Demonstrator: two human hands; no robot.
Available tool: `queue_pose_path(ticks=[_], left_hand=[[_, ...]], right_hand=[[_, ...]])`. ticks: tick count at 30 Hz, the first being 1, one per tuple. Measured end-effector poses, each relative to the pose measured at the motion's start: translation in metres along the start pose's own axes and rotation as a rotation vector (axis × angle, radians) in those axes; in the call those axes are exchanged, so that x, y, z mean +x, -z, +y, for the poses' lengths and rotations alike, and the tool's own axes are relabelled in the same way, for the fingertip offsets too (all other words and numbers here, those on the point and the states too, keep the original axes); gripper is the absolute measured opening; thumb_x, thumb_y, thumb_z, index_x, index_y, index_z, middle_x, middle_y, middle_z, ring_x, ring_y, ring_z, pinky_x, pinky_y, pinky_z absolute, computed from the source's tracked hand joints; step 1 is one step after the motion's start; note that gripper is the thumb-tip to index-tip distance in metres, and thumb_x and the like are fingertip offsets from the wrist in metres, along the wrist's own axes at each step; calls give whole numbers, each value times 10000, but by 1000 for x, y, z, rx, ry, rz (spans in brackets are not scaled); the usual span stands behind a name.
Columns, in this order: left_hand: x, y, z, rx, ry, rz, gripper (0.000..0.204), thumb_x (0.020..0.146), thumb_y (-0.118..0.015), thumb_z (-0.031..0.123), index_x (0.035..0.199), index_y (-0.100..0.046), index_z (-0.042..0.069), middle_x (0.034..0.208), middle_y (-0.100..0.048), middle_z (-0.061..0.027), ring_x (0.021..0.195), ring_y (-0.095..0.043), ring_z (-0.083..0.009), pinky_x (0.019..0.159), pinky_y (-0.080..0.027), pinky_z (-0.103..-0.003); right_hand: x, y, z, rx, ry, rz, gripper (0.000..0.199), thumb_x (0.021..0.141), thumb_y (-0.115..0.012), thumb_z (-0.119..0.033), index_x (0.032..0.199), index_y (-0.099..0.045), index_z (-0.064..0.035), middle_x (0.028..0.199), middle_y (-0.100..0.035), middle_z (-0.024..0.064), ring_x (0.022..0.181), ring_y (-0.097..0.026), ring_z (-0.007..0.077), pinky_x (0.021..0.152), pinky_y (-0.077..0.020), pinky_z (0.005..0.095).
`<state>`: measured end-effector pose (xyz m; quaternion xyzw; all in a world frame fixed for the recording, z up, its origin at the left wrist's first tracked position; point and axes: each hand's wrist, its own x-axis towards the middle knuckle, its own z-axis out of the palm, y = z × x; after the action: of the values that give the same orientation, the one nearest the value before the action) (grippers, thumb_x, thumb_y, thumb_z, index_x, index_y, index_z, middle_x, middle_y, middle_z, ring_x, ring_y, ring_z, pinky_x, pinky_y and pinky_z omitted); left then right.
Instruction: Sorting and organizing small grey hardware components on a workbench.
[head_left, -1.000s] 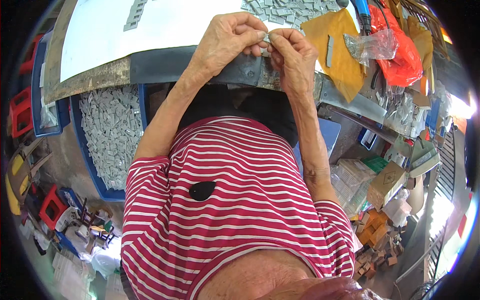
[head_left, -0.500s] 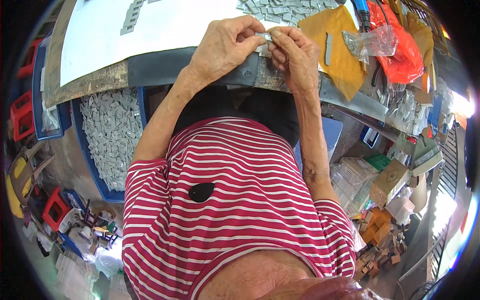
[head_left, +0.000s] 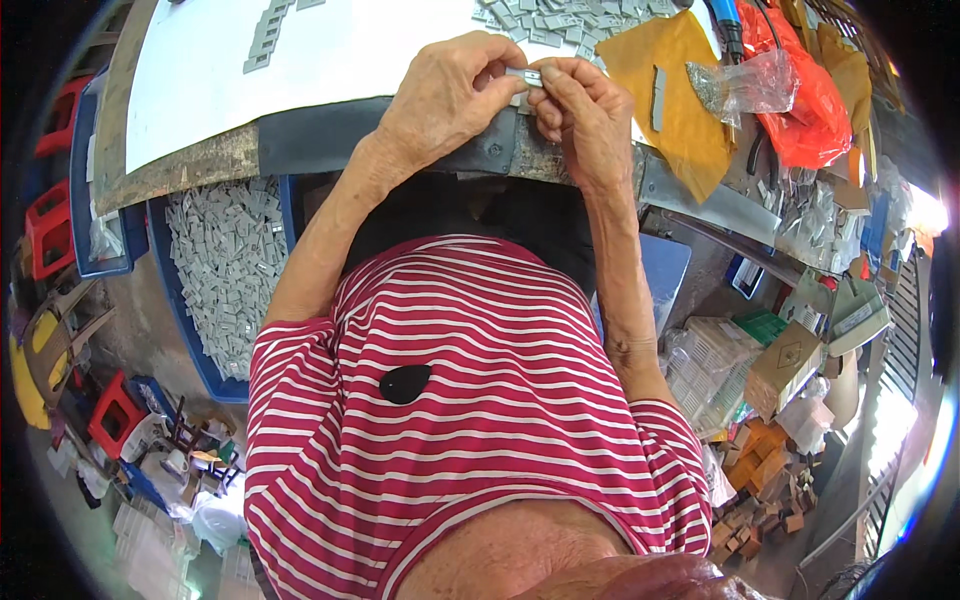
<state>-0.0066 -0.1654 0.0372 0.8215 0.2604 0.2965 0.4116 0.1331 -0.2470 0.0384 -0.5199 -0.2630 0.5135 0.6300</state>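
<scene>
Between my two hands, just above the table's front edge, is a small flat grey rectangular piece (head_left: 533, 77). The fingertips of my left hand (head_left: 455, 95) pinch its left end. My right hand (head_left: 588, 105) grips the right end between thumb and bent fingers. A loose pile of similar grey pieces (head_left: 560, 18) lies on the white sheet (head_left: 350, 50) beyond my hands. Farther left, a stepped row of grey pieces (head_left: 266, 38) is laid out on that sheet.
A blue bin (head_left: 210, 375) full of grey pieces stands below the table's left side. Right of my hands lie a yellow-brown cloth (head_left: 690, 150) with a grey strip (head_left: 657, 98), a clear bag (head_left: 755, 85) of small bits, a red plastic bag (head_left: 815, 120) and a blue-handled tool (head_left: 727, 30).
My right hand has shifted slightly left, and more of the small grey piece shows between my fingertips. Both hands keep hold of it.
</scene>
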Motion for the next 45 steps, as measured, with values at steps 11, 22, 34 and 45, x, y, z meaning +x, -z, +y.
queue_pose_path(ticks=[11,22,34,45], left_hand=[[12,33,-21,144,-24,124,193,777,-601,131,925,-601,6,761,-598,-68,663,-548,-134,608,-447,-250],[38,58,-72,566,-56,249,136,737,-602,104,845,-605,21,780,-541,-102,672,-554,-209,634,-452,-314],[68,71,-93,954,-112,348,87,695,-639,124,777,-634,96,755,-572,-30,766,-553,-213,650,-408,-385],[89,84,-121,1066,-92,357,75,692,-638,146,766,-631,140,790,-579,10,830,-537,-181,707,-325,-388]], right_hand=[[-2,-8,-6,-111,-18,11,202,846,-506,-86,957,-526,82,712,-559,80,539,-471,80,462,-380,195],[-9,-2,-8,-111,-23,-51,167,840,-501,-51,948,-535,72,711,-558,73,532,-460,71,452,-369,189],[-20,9,-8,-108,-75,-46,164,839,-510,-54,945,-546,65,720,-563,74,522,-453,63,440,-353,179],[-24,13,-4,-76,-81,-45,173,842,-528,-75,953,-550,56,717,-559,68,519,-451,60,438,-346,171]])
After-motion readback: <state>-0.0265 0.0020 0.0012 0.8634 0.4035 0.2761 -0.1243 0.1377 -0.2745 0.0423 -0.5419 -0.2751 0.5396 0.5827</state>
